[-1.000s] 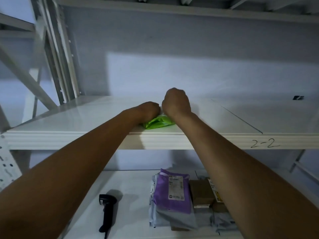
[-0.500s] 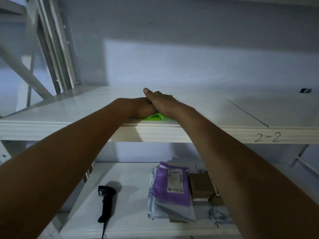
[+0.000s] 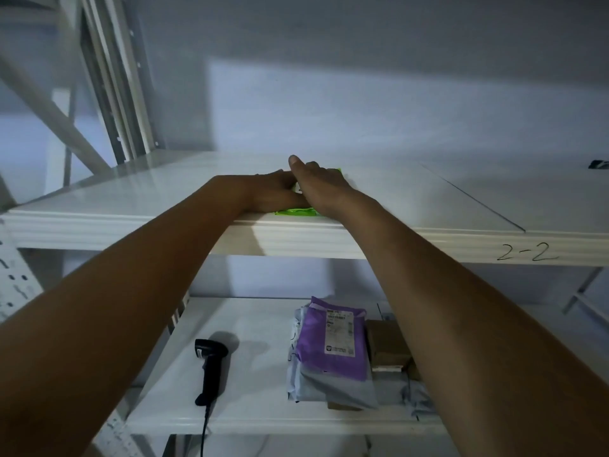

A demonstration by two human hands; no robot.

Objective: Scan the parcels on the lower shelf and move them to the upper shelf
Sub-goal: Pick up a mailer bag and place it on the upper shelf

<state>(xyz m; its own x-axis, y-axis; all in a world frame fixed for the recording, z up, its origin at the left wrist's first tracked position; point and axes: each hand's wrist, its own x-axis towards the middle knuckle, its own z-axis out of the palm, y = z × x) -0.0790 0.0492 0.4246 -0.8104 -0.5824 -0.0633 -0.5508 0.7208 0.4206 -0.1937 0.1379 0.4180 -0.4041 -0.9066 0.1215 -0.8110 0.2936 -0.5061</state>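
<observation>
On upper shelf [image 3: 428, 239], front edge: 1 green parcel [image 3: 296, 211] under 2 hands. Right hand [image 3: 319, 186] flat, pressing it; left hand [image 3: 270, 194] fingers hidden, can't tell. Lower shelf [image 3: 247, 420]: 1 purple parcel [image 3: 333, 344] atop 1 grey parcel [image 3: 329, 387], 1 brown box [image 3: 385, 344] beside, 1 scanner [image 3: 211, 367] left.

Back wall [image 3: 379, 120] is pale grey-blue and dim at top of frame; a brighter patch of light [image 3: 329, 103] falls on it from centre to the right. A white metal rack [image 3: 99, 232] fills the view. Its upper shelf [image 3: 148, 189] runs across the middle, glossy, w/ a thin seam [image 3: 471, 199] in the board at right and "2-2" [image 3: 527, 252] handwritten on the front edge. The lower shelf [image 3: 260, 367] is at bottom centre, also white. Upper left: a grey upright post [image 3: 108, 80] and a diagonal brace [image 3: 49, 110]. Left edge: a perforated upright [image 3: 16, 285]. Far right edge: a small dark item [image 3: 598, 164] on the board, too small to tell.
</observation>
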